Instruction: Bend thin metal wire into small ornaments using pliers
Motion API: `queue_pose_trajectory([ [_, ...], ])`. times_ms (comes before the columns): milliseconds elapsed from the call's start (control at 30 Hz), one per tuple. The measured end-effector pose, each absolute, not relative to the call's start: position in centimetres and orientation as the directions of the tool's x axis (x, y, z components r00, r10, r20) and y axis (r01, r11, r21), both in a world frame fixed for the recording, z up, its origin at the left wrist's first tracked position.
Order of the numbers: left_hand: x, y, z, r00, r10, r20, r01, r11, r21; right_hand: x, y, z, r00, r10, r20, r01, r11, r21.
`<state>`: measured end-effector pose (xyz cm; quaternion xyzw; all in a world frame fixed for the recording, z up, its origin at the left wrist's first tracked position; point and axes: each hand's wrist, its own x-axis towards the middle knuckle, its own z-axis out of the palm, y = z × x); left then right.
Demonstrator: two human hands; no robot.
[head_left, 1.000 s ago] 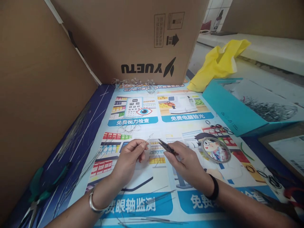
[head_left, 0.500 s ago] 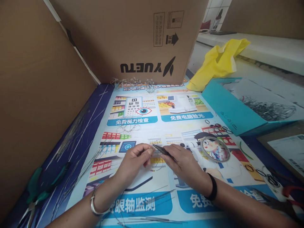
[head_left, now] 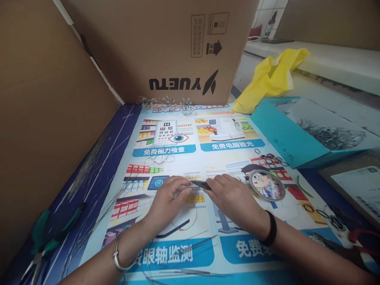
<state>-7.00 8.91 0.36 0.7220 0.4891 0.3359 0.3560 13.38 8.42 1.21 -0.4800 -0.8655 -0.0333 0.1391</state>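
My right hand [head_left: 230, 194] is wrapped round dark pointed pliers [head_left: 202, 184], whose tip points left to the fingertips of my left hand. My left hand [head_left: 170, 198] has thumb and fingers pinched together on a thin wire [head_left: 196, 213], which hangs in a loop below the fingers with a small reddish piece on it. Both hands are over the middle of the printed poster [head_left: 204, 166]. Right of my right hand lies a round roll of clear tape [head_left: 267, 185]. How the plier tip meets the wire is too small to tell.
Loose wires [head_left: 92, 162] and green-handled pliers [head_left: 44, 241] lie at left. Black rings [head_left: 270, 160], a blue box of metal pieces [head_left: 279, 138], a yellow bag [head_left: 271, 79] and red-handled pliers [head_left: 353, 249] are at right. Cardboard [head_left: 166, 43] stands behind, with wire pieces [head_left: 166, 102] at its foot.
My right hand has turned, its knuckles higher, and the pliers lie flatter. My left fingers have closed in nearer the tip. The wire loop hangs wider and lower.
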Motion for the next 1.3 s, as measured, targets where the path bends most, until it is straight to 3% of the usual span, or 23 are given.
queue_pose_trajectory([
  [133,-7.0,8.9,0.3,0.228,0.949,0.216,0.524,-0.307,0.795,13.2,8.2,1.0,-0.521,0.814,0.259,0.839,0.543,-0.020],
  [367,-6.6,8.7,0.5,0.262,0.914,0.308,0.452,-0.399,0.798,12.4,7.6,0.5,-0.571,0.768,0.290,0.805,0.594,0.012],
  [633,-7.2,8.8,1.3,0.023,0.999,0.044,0.340,-0.050,0.939,12.6,8.2,-0.3,-0.509,0.802,0.312,0.815,0.566,-0.124],
  [1300,-6.8,8.6,1.2,-0.007,1.000,-0.006,0.299,0.008,0.954,12.0,7.8,-0.2,-0.517,0.787,0.338,0.808,0.579,-0.113],
])
